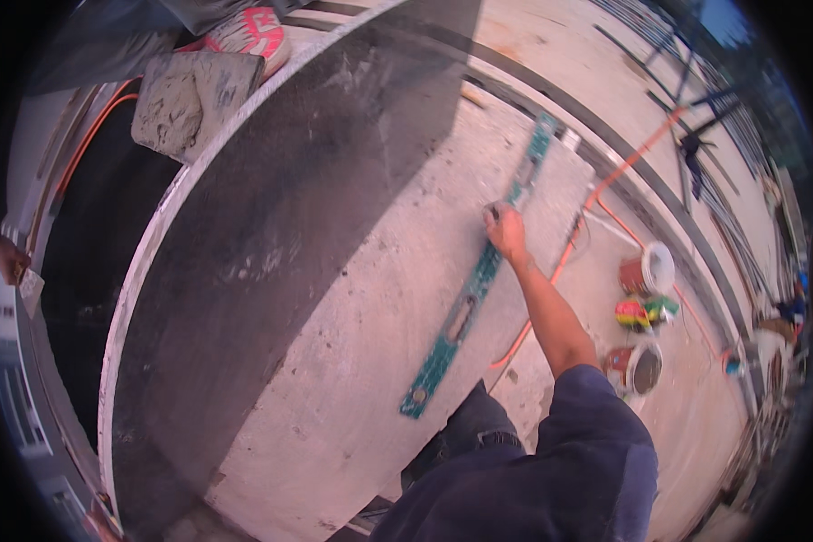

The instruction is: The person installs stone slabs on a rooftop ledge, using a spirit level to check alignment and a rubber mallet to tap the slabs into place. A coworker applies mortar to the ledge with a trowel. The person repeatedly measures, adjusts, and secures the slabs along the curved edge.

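Right hand (506,230) closed on a long green spirit level (475,287) lying flat along the pale concrete slab (352,361), left hand out of view, orange cable (565,257) beside it, buckets (646,271) well apart on the right

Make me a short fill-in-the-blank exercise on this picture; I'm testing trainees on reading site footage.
1. The right hand rests on a long ____ spirit level.
2. The level lies on a pale ____ slab.
3. An ____ cable runs across the floor right of the level.
4. Two open buckets stand to the person's ____.

Missing words: green; concrete; orange; right.
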Action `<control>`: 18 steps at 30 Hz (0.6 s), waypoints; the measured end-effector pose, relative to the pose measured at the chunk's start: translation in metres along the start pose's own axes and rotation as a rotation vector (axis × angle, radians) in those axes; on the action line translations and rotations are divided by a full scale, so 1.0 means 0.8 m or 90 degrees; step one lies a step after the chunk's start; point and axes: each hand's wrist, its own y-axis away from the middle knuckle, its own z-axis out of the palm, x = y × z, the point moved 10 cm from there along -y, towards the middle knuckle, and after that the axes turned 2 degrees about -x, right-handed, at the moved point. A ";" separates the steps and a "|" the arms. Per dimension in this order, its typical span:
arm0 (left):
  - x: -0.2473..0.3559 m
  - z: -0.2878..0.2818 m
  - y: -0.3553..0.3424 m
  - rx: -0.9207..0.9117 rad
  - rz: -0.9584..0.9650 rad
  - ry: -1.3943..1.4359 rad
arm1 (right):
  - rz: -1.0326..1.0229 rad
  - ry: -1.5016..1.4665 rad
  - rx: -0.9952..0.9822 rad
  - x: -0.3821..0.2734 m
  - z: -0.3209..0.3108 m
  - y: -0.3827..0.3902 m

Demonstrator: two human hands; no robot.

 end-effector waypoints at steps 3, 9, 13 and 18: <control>0.054 0.015 0.019 -0.009 0.003 -0.010 | -0.192 0.025 0.054 0.049 0.077 -0.165; 0.092 0.024 0.017 0.028 -0.189 -0.313 | -0.393 0.541 -0.100 0.129 0.225 -0.490; 0.101 0.036 0.035 0.075 -0.324 -0.151 | -0.281 0.354 -0.217 0.108 0.213 -0.560; 0.132 0.039 0.033 0.076 -0.287 -0.215 | -0.239 0.393 -0.154 0.075 0.180 -0.553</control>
